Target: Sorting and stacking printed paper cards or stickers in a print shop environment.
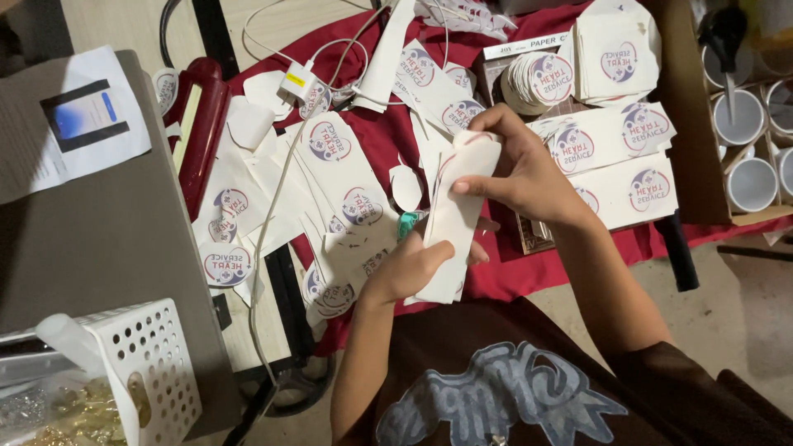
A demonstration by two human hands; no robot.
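My left hand grips the lower end of a long white paper strip. My right hand pinches the strip's upper end, where a red-edged round print curls over the fingers. A teal scissor handle shows just beside my left hand, partly hidden by it. Under both hands lies a red cloth strewn with printed paper strips and sheets bearing round red and blue logos.
A stack of round logo cutouts and piled printed sheets sit at the back right. White mugs stand in a cardboard box on the right. A red laminator, white cables, a grey surface and a white perforated basket are at left.
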